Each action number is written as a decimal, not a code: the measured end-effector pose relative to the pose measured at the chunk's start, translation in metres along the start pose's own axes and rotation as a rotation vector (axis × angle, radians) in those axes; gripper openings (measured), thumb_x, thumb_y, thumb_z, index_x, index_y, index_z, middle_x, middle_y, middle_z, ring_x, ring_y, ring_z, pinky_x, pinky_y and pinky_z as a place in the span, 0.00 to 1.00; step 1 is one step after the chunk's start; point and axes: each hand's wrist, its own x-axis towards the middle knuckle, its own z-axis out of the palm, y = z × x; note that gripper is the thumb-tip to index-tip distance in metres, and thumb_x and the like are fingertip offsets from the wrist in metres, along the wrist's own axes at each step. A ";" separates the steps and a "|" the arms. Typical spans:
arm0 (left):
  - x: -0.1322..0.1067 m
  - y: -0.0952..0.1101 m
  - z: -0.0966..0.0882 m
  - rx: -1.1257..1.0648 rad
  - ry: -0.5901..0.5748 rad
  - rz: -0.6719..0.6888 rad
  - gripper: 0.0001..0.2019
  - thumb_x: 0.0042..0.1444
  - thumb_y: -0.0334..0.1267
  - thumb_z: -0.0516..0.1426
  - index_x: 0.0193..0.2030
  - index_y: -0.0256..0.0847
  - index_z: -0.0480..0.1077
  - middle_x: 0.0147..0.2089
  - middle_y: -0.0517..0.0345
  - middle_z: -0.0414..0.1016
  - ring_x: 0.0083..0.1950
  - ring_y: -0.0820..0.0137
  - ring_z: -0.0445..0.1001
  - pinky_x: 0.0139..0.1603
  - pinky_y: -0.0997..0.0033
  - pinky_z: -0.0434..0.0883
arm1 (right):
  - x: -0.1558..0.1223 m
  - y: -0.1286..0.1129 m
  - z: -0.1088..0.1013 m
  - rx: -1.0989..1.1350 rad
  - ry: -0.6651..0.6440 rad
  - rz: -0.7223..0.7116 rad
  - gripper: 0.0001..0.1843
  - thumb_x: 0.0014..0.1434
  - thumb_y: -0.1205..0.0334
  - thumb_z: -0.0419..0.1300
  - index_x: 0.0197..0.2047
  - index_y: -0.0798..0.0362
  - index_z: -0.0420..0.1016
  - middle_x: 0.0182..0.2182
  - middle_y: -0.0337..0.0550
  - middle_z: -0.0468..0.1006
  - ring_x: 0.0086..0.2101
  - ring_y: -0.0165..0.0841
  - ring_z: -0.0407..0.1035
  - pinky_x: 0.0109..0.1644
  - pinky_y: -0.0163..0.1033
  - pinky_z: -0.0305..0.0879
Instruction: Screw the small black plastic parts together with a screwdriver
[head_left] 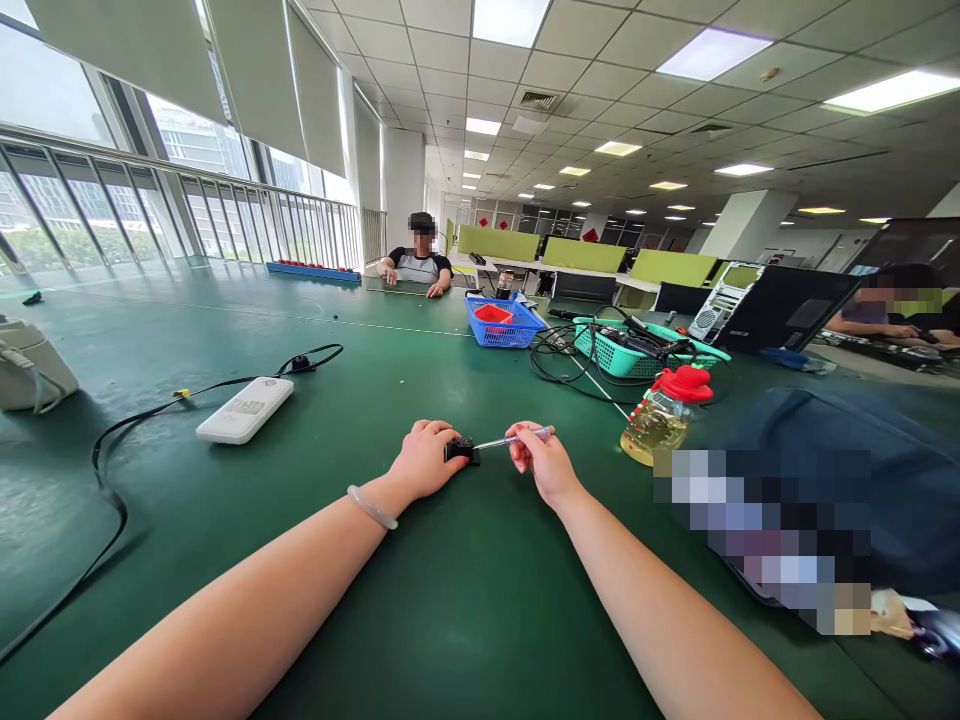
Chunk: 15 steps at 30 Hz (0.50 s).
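Observation:
My left hand (427, 460), with a pale bangle at the wrist, is closed on a small black block-like part (461, 452) on the green table. The part's top looks rough, and my fingers hide its left side. In a pinch grip, my right hand (546, 462) holds a slim pen-like tool (535, 433) with a thin silvery shaft and a gold-toned end. The shaft points left and its tip reaches the right side of the black part. Whether the tip touches it I cannot tell.
A white power bank (247, 409) and a black cable (112, 480) lie left. Right stand a red-lidded bottle (660, 425) and a dark blue bag (862, 470). Blue (501, 335) and teal (611, 358) baskets sit farther back. A person (420, 262) sits across the table (465, 600).

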 end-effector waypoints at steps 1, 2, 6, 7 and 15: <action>0.000 0.000 0.000 0.001 -0.002 0.000 0.17 0.54 0.48 0.58 0.49 0.47 0.74 0.58 0.53 0.70 0.62 0.55 0.60 0.64 0.53 0.60 | 0.000 0.000 0.000 -0.029 0.005 -0.023 0.17 0.52 0.46 0.63 0.29 0.53 0.74 0.17 0.34 0.68 0.16 0.25 0.57 0.20 0.34 0.53; 0.000 0.000 0.000 0.002 -0.004 0.000 0.17 0.55 0.48 0.58 0.49 0.47 0.74 0.58 0.53 0.70 0.62 0.55 0.60 0.64 0.53 0.60 | -0.001 -0.001 0.000 -0.052 0.015 -0.046 0.18 0.52 0.45 0.63 0.29 0.53 0.75 0.17 0.35 0.67 0.17 0.25 0.57 0.20 0.34 0.53; 0.000 0.000 0.000 -0.003 -0.001 -0.002 0.17 0.55 0.48 0.57 0.50 0.47 0.74 0.58 0.53 0.71 0.62 0.54 0.61 0.64 0.51 0.60 | -0.002 -0.002 0.000 -0.089 0.048 -0.097 0.18 0.51 0.45 0.65 0.28 0.53 0.76 0.18 0.35 0.67 0.17 0.25 0.57 0.21 0.35 0.54; 0.000 0.000 0.000 -0.004 0.000 -0.004 0.17 0.55 0.49 0.58 0.49 0.47 0.74 0.58 0.53 0.71 0.62 0.54 0.61 0.64 0.51 0.60 | -0.002 -0.002 0.000 -0.091 0.051 -0.104 0.18 0.50 0.45 0.65 0.28 0.53 0.76 0.18 0.35 0.67 0.17 0.25 0.57 0.21 0.35 0.55; 0.001 -0.001 0.000 -0.001 -0.003 -0.005 0.17 0.55 0.49 0.58 0.49 0.47 0.74 0.58 0.53 0.71 0.62 0.54 0.61 0.63 0.53 0.61 | -0.007 -0.006 0.005 -0.150 0.019 -0.165 0.17 0.50 0.45 0.65 0.28 0.52 0.76 0.19 0.36 0.69 0.18 0.28 0.61 0.22 0.37 0.59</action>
